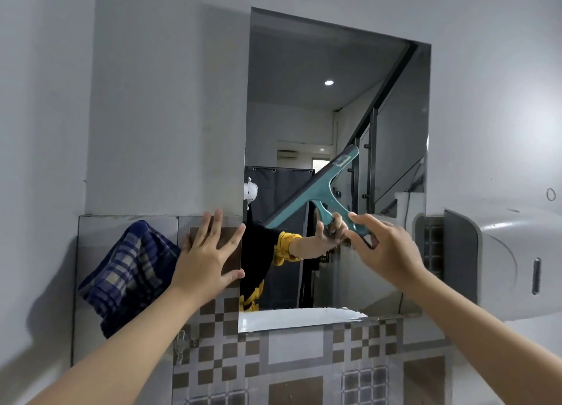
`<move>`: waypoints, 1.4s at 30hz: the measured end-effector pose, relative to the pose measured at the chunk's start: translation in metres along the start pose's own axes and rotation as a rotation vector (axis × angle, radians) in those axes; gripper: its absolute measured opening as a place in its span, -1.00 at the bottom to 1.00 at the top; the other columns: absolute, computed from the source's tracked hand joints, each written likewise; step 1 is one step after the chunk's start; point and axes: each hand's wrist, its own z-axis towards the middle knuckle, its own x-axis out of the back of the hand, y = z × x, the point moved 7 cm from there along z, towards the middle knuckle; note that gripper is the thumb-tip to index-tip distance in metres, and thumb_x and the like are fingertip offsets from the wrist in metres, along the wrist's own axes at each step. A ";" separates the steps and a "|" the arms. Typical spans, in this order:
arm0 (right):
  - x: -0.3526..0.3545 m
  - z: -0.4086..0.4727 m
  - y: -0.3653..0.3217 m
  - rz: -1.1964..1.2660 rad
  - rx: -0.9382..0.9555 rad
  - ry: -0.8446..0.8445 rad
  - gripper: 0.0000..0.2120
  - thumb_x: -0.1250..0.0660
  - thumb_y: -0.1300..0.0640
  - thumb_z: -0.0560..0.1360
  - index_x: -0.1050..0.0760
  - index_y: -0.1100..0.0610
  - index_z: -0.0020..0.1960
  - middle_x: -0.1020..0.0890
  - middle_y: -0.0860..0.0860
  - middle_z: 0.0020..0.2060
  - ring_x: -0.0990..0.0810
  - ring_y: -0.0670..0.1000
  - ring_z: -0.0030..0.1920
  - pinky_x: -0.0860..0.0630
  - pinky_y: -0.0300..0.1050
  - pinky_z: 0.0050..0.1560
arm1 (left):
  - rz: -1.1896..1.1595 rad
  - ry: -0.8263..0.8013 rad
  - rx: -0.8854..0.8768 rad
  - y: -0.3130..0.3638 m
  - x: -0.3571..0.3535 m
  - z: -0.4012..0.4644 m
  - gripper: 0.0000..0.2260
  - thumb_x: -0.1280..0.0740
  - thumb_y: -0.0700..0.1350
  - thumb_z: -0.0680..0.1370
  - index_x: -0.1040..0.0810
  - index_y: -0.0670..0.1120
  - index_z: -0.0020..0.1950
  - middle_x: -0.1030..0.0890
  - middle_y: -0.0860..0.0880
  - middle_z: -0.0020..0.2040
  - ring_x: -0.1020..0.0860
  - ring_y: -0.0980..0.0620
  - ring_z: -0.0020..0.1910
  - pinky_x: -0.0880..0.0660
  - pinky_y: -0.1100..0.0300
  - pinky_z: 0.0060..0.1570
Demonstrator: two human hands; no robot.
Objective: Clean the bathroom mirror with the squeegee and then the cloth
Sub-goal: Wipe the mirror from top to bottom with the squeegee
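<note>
We reach both forearms up from the bottom of the frame toward a wall mirror (334,100). Nearest, at eight o'clock, our left hand (206,252) lies flat on the tiled wall (273,359) just beside the mirror's left edge, fingers spread, thumb tip at the glass's border. At three o'clock of centre, our right hand (386,246) grips the handle of the teal squeegee (316,191), thumb and forefinger pinching it while the other fingers curl behind, where we cannot tell how firmly they hold. The blade slants from about seven to one o'clock across the mirror's lower middle; it appears to be on or just off the glass, though the angle leaves that unclear. Behind the left hand, at nine o'clock, the plaid cloth (127,271) hangs against the wall, untouched. Farthest right, a white dispenser (486,264) is fixed to the wall near the mirror's edge.

We judge the squeegee step under way, the cloth step not yet begun. With so light a pinch on the handle, the blade could twist or skip and leave streaks; a wide stroke rightward might knock the dispenser, and the bracing thumb could smudge the glass.
</note>
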 end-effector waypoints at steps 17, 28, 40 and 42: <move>0.063 -0.032 0.123 -0.044 -0.069 -0.077 -0.67 -0.29 -0.10 0.51 -0.57 0.07 0.16 -0.54 -0.11 -0.45 -0.46 -0.03 -0.55 -0.51 -0.06 -0.55 | 0.001 -0.012 -0.002 -0.003 -0.004 0.000 -0.15 -0.45 0.22 0.28 -0.15 0.09 0.48 -0.07 -0.21 0.51 -0.01 -0.22 0.47 -0.28 -0.44 0.14; 0.034 -0.052 0.136 0.133 -0.243 -0.046 -0.77 -0.38 -0.01 0.47 -0.53 0.03 0.09 -0.62 0.02 -0.37 -0.47 -0.02 -0.56 -0.52 -0.07 -0.56 | 0.027 -0.014 0.019 -0.012 0.000 -0.002 -0.15 -0.47 0.19 0.25 -0.21 0.06 0.47 -0.14 -0.26 0.48 -0.06 -0.26 0.45 -0.26 -0.47 0.10; 0.028 -0.124 0.094 0.369 -0.716 0.074 -0.91 -0.38 0.12 0.50 -0.50 0.05 -0.02 -0.61 0.04 -0.14 -0.58 0.12 -0.31 -0.52 -0.07 -0.38 | -0.026 -0.080 -0.026 0.012 -0.003 -0.014 -0.16 -0.51 0.15 0.25 -0.24 0.04 0.46 -0.14 -0.27 0.48 -0.06 -0.27 0.45 -0.31 -0.49 0.06; 0.017 -0.118 0.081 0.432 -0.773 0.123 -0.92 -0.37 0.11 0.51 -0.48 0.07 -0.03 -0.59 0.04 -0.16 -0.51 0.02 -0.37 -0.45 -0.17 -0.42 | -0.020 -0.057 -0.009 0.006 0.000 -0.009 -0.16 -0.51 0.14 0.25 -0.24 0.03 0.45 -0.14 -0.28 0.48 -0.06 -0.29 0.45 -0.33 -0.49 0.04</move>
